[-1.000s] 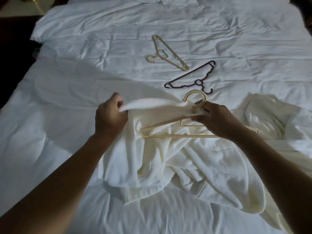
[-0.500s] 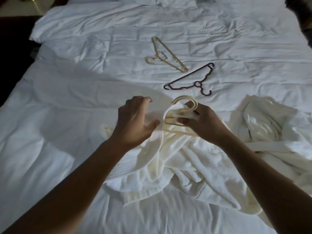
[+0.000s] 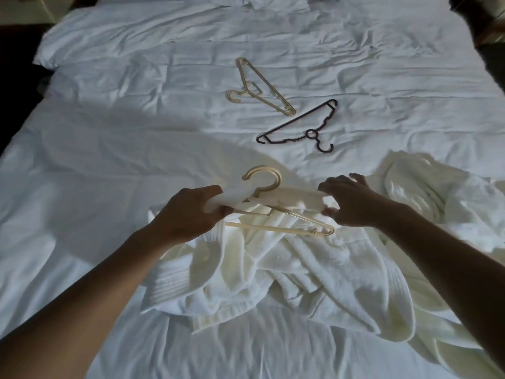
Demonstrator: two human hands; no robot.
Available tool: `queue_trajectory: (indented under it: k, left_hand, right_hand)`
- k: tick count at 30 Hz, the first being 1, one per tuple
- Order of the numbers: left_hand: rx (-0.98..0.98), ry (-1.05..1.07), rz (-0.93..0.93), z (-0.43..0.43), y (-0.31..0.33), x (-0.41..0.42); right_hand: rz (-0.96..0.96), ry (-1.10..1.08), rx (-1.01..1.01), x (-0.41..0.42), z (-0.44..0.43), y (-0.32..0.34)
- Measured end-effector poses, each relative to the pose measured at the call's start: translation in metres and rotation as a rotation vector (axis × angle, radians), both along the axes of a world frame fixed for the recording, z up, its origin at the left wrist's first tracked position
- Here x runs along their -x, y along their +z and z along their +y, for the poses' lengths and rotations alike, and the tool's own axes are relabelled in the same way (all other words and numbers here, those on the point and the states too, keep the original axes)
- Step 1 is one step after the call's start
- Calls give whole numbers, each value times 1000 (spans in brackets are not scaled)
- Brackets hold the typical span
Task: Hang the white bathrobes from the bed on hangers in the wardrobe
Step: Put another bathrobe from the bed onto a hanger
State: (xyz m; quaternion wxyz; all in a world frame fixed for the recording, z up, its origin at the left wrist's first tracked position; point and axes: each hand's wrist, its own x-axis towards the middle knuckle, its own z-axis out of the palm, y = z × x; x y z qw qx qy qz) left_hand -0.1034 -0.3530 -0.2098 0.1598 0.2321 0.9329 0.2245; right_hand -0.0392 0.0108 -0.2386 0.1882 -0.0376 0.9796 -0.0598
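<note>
**Head view: both hands on a robe collar at a cream hanger**

Standing by the bed, I see a white bathrobe lying crumpled in the lower centre of the frame, with a cream hanger on top of it, hook pointing to the top of the frame. A folded band of the robe runs across just below the hook. The left hand has its grip clamped on the band's left end, right at the hanger's left shoulder. The right hand has its grip pinched on the band's right end, thumb underneath and fingers curled over the top. The hanger's right tip pokes out below that hand.

A second bathrobe is heaped at the right edge, touching the first. Further up the rumpled duvet, two spare hangers lie flat near each other: a gold hanger at upper centre, and a dark hanger just below and right of it.
</note>
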Motion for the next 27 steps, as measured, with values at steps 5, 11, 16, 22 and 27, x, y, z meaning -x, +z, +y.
queue_trajectory:
  k: [5,11,16,22,27]
  left_hand:
    - [-25,122,160,3,-5,-4]
    - [18,239,297,10,-10,-10]
    - [-215,481,90,26,-6,-9]
    - [-251,389,24,51,13,-4]
    - [-234,338,-71,41,22,5]
  right_hand:
    - [161,-318,222,-2,4,-18]
    - [556,-620,250,-14,9,-2]
    - [430,-537,432,-38,-53,22]
    - [175,-321,527,-44,-109,29]
    - [681,-512,468,-25,-76,54]
